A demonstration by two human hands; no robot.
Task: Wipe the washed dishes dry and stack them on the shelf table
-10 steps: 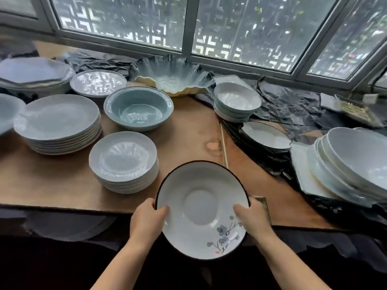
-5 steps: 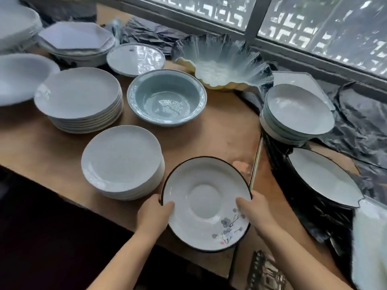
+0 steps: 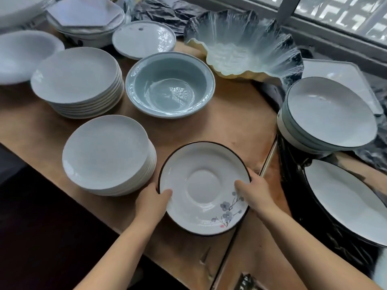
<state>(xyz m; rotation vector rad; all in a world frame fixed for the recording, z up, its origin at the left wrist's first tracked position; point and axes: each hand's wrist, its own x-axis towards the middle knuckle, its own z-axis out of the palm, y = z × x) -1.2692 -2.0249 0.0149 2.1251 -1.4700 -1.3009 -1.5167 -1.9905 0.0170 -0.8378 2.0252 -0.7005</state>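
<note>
Both hands grip the flowered plate (image 3: 204, 188) by its dark rim: the left hand (image 3: 151, 203) at its 8 o'clock, the right hand (image 3: 254, 192) at its 3 o'clock, thumbs curled over onto the white face. The plate is low over the brown table (image 3: 230, 122), near the front edge; whether it touches cannot be told. A stack of white plates (image 3: 106, 152) sits just beside it at 9 o'clock, and a blue-green bowl (image 3: 169, 84) at 11 o'clock.
</note>
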